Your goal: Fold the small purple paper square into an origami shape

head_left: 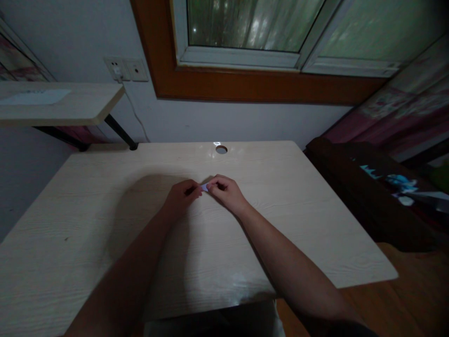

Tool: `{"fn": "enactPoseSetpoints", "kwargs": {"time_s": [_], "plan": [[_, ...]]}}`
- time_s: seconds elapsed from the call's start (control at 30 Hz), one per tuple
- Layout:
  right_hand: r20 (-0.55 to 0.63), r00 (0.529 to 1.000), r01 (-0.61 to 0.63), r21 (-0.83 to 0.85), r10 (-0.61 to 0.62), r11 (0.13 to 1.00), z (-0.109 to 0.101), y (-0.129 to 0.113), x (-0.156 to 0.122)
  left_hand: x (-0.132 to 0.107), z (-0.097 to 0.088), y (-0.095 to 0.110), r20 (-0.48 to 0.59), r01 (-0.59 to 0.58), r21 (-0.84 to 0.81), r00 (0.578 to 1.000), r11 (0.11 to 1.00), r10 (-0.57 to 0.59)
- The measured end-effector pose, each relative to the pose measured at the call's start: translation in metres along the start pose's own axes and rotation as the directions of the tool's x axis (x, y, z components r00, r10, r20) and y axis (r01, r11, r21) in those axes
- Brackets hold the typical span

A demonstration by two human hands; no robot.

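A small pale lilac piece, perhaps folded paper (205, 186), shows between my two hands just above the middle of the desk. My left hand (182, 195) pinches its left end between thumb and fingers. On the other side my right hand (226, 191) pinches the right end, covering most of that part. Only a short stretch of the piece is visible, so its full shape is hidden. Both hands are low over the light wood-grain desk (298, 224), with shadows falling to the left.
A round cable hole (221, 150) sits near the desk's back edge. At the left, a raised shelf (105, 100) on black legs holds a white sheet (38, 97). A cord (135, 110) hangs from the wall socket (126, 69). Dark brown furniture (365, 201) with items stands at the right.
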State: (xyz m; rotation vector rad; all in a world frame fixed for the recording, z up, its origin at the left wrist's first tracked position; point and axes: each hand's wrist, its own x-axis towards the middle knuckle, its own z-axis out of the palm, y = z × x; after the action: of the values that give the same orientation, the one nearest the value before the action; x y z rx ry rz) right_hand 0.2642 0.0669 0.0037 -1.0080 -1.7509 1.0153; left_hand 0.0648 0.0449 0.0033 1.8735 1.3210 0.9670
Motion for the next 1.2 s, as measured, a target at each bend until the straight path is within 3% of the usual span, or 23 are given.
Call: {"fn": "enactPoseSetpoints", "kwargs": {"time_s": [0.27,0.7,0.87,1.2], "plan": [[0.081,0.997,0.015,-0.063,-0.01,0.998,0.0016,-0.0025,0.0003,-0.0007,0.0004,-0.0015,-0.004,-0.001,-0.056,1.0,0.998,0.001],[-0.049,0.991,-0.118,0.169,0.128,0.978,0.0,0.005,0.0029,0.0005,-0.0029,0.0039,-0.123,0.131,-0.389,0.974,0.912,-0.193],[-0.011,0.992,-0.119,0.198,0.123,0.973,0.003,0.0027,0.0023,0.0003,-0.0009,0.0004,-0.063,0.121,-0.311,0.987,0.943,-0.148],[0.051,0.999,-0.004,0.024,0.003,1.0,0.002,0.0016,0.0004,0.0005,0.0019,0.003,-0.05,0.038,0.014,0.998,0.999,-0.037]]}}
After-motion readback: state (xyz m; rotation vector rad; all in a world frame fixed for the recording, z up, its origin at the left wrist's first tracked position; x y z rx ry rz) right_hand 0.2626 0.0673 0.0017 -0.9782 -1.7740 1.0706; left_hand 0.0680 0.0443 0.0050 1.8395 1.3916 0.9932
